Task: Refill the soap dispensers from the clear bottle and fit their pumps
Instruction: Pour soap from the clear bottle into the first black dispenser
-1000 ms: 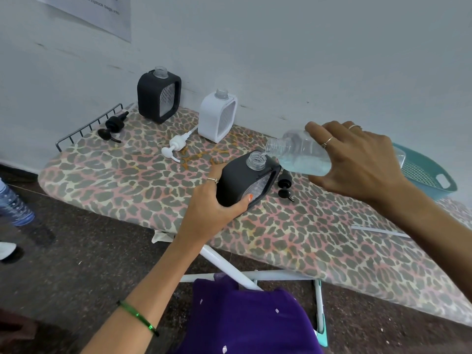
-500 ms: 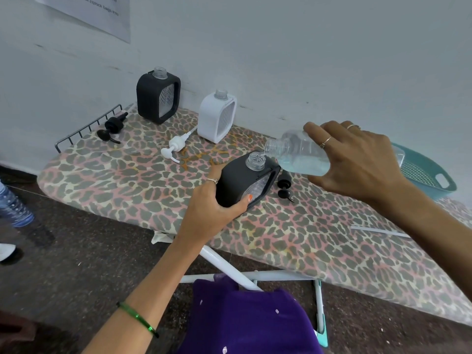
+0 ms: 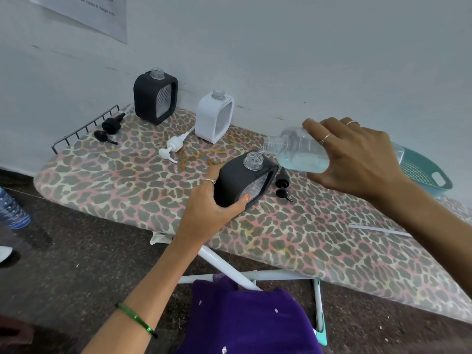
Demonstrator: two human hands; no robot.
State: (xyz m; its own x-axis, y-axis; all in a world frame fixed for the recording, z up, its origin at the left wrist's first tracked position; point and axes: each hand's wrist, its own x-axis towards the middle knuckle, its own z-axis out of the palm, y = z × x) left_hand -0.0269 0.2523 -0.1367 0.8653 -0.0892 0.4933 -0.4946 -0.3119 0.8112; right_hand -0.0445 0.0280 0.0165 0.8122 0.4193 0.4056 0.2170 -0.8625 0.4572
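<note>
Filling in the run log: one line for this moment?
step: pouring | right hand: clear bottle | left hand: tilted black dispenser | pump: off

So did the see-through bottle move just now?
Yes. The clear bottle tipped further, and its mouth dropped closer to the held black dispenser's neck; liquid now streams in. The white dispenser stayed put.

Head view: single wide-angle camera, worn on person's head, facing forward and down onto ironing board [image 3: 293, 241]. Board runs diagonally across frame, its narrow end at left, wall [image 3: 281, 47] directly behind it, floor [image 3: 76, 264] in front of it. Close range: both forearms enter from bottom and right edges. Edges bowed by lens. No second view.
</note>
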